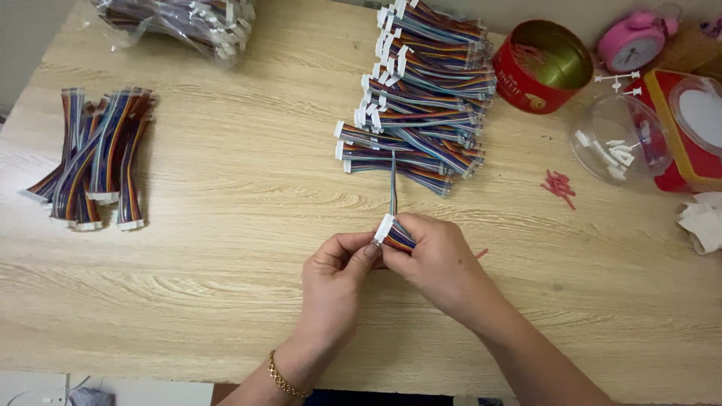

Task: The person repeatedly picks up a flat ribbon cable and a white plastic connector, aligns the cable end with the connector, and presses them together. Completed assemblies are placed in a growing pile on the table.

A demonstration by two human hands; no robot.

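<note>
Both hands meet at the middle of the wooden table (pixel 226 248). My right hand (pixel 436 259) grips a multicoloured ribbon cable (pixel 397 234) just behind its white connector. My left hand (pixel 338 274) pinches the end of that white connector with thumb and forefinger. A thin strand of wires (pixel 392 184) runs up from the connector toward a tall pile of similar ribbon cables (pixel 421 98) beyond my hands.
A smaller bundle of ribbon cables (pixel 94 158) lies at the left. A clear bag of cables (pixel 188 22) sits at the back left. At the right stand a red round tin (pixel 545 68), a clear lid with white parts (pixel 620 139), red bits (pixel 560 184), a pink clock (pixel 635 37).
</note>
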